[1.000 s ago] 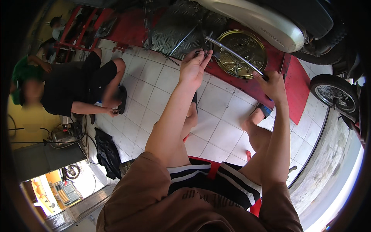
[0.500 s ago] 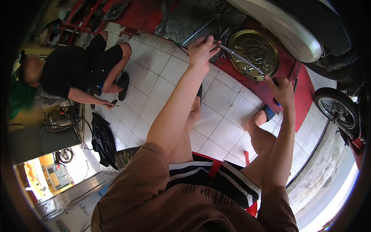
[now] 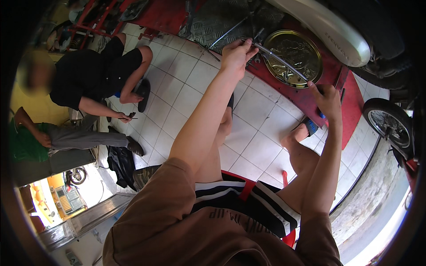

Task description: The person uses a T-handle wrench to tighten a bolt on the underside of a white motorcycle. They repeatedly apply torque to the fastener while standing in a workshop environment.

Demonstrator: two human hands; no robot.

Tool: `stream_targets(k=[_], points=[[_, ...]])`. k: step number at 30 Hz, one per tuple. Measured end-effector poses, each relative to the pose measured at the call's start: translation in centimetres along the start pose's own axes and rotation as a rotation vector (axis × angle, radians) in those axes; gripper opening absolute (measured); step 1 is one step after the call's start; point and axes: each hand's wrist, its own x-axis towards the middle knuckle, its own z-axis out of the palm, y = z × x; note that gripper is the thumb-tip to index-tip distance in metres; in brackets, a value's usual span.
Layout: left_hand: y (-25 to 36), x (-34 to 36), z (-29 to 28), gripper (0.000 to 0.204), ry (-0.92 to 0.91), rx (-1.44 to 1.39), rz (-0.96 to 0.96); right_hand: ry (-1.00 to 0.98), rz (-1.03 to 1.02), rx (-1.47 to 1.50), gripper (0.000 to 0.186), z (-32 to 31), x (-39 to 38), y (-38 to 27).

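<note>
A long silver metal bar (image 3: pixel 284 63) slants across the golden round tray (image 3: pixel 317 49). My left hand (image 3: pixel 237 55) has its fingers closed around the upper end, beside a dark diamond-plate surface (image 3: pixel 208 24); what exactly sits between the fingertips is too small to make out. My right hand (image 3: pixel 325 98) grips the lower end, thumb along the bar, at the edge of the red platform (image 3: pixel 351 128). Loose tools (image 3: pixel 257 60), among them a wrench, lie beside the tray. Above it is the pale body panel (image 3: pixel 346 44) of a motorbike.
A person in black (image 3: pixel 82 77) crouches at left with a small dark object. A person in green (image 3: pixel 31 142) is behind them, near a black bag (image 3: pixel 120 164). A spoked wheel (image 3: pixel 390 126) stands at right. Red racks (image 3: pixel 93 24) fill the upper left, beside white tiles (image 3: pixel 186 84).
Both my hands have shifted right with the bar, my left one also upward, its fingers now curled closer. The person in green has moved, with grey-trousered leg now stretched toward the tiles.
</note>
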Motion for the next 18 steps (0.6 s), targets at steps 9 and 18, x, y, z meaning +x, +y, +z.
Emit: stream_targets(k=[9,18], points=[[-0.05,0.29,-0.71,0.01,-0.062,0.121,-0.025,0.01,0.013,-0.03,0.054,-0.42,-0.27,-0.12],[-0.23,0.55,-0.37,0.006,-0.038,0.076,-0.064,-0.038,0.033,-0.008,0.047,-0.86,-0.49,-0.63]])
